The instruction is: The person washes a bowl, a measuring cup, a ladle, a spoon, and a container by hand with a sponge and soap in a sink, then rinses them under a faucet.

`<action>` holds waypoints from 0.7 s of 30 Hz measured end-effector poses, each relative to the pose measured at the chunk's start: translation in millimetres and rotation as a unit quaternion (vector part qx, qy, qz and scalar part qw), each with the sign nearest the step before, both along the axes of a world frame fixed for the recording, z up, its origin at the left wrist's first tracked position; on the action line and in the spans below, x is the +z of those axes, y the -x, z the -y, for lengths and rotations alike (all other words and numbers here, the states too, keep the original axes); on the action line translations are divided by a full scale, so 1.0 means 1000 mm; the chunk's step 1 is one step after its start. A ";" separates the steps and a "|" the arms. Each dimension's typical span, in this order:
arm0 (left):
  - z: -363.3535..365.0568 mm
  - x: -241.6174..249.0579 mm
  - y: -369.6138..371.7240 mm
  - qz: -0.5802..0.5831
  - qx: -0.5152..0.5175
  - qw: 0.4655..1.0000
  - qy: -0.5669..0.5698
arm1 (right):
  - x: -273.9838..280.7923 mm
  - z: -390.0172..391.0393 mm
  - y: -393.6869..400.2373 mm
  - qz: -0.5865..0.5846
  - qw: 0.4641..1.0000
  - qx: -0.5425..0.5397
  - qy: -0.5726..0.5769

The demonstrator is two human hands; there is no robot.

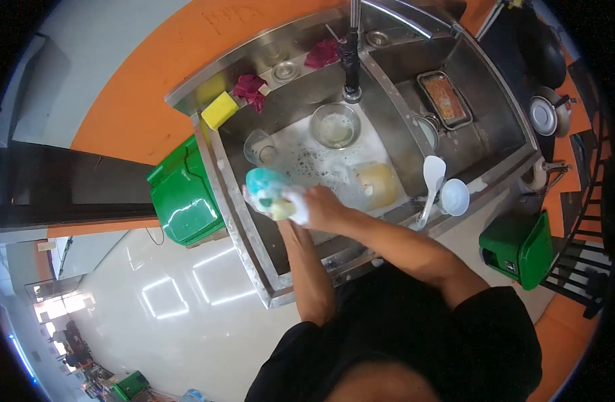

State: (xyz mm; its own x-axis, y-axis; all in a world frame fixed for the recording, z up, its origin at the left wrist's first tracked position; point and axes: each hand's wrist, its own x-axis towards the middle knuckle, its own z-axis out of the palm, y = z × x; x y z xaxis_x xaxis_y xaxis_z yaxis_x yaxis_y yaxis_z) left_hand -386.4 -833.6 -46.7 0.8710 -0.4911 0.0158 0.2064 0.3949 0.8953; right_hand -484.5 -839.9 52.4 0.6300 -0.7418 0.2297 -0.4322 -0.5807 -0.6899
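Teal plastic cup (264,182), soapy, held over the left basin of the stainless steel sink (455,80).
Right hand (324,208) presses a foamy yellow-green sponge (284,209) against it, grip closed on the sponge; left hand's grip is hidden behind cup and foam. A steel bowl (335,126) sits beyond.

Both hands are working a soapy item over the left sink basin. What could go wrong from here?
1. The teal cup-like item is foamy; it might slip from the left hand and right hand onto the clear glass or round steel bowl below.
2. The white ladle and small white bowl sit on the sink's front rim, close to the right arm; a nudge could drop them.
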 end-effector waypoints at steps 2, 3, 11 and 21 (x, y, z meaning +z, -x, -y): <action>-0.004 -0.050 -0.051 -0.074 -0.191 0.952 0.229 | -0.007 -0.001 0.030 -0.006 0.998 0.048 -0.039; -0.004 -0.059 -0.048 -0.011 -0.159 0.967 0.200 | -0.010 0.001 0.034 0.031 0.997 0.065 -0.015; 0.006 -0.082 -0.027 0.382 0.147 0.912 0.029 | 0.000 -0.004 0.015 -0.007 0.999 0.037 -0.010; -0.004 -0.050 -0.039 0.345 0.143 0.927 -0.032 | 0.015 -0.008 0.001 -0.038 0.999 0.019 0.028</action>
State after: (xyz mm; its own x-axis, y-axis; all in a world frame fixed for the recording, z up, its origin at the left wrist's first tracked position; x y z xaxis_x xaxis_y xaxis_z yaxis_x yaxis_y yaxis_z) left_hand -347.8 -829.9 -96.9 0.7588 -0.2600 0.5972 -0.5299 0.2868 0.7981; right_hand -485.6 -832.2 67.0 0.6751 -0.7040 0.2204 -0.4593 -0.6349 -0.6213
